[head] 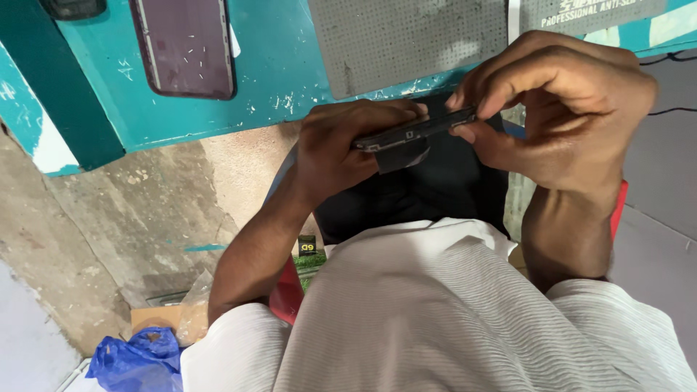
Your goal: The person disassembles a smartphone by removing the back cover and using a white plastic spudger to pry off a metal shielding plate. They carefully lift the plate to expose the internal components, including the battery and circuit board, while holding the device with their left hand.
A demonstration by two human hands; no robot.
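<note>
Teal bench (276,80) up top w/ grey mat (406,36). Dark phone (414,133) held edge-on over lap: left hand (341,149) clamps its left end, right hand (566,116) pinches right end.

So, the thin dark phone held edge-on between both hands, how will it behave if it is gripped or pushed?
The phone is likely stiff: it spans straight between the left hand and the right hand without sagging. It seems light, since fingertips alone carry it. A dark flap hangs under it, so it may be partly opened and fragile; its smooth edge could slip.
</note>
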